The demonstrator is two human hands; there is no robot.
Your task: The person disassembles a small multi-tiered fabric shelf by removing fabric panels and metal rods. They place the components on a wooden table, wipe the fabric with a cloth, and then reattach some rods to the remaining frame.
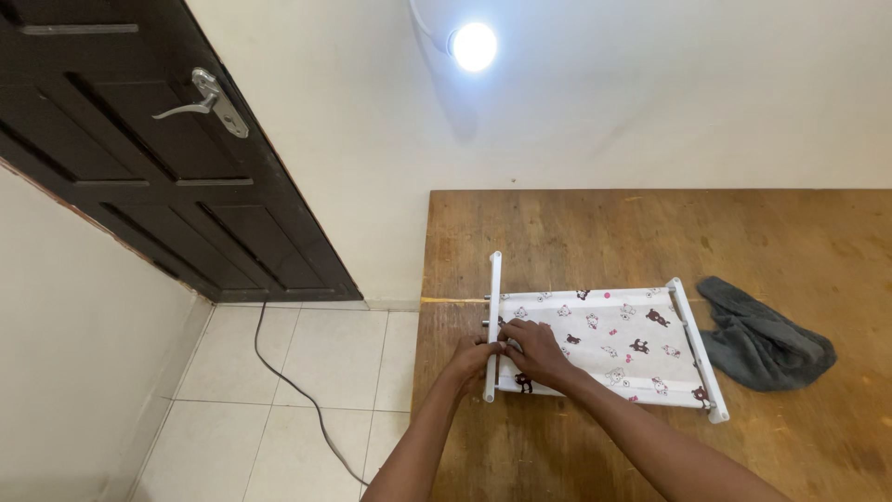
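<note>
Wooden table by dark door. Left hand and right hand closed, pinching white tube of printed fabric frame; likely slipping off unseated pins.

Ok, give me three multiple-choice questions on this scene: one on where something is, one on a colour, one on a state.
1. Where does the grey cloth lie?
A. right of the fabric-covered white frame
B. on the tiled floor
C. under the door

2. What colour is the door?
A. white
B. dark brown
C. green

3. What are the left hand and right hand doing?
A. resting apart on the wooden table
B. lifting the cloth
C. both at the frame's left white tube

Key: 1 A, the cloth sits past the frame's right bar; 2 B, dark panels; 3 C, both hands meet at that tube.
</note>
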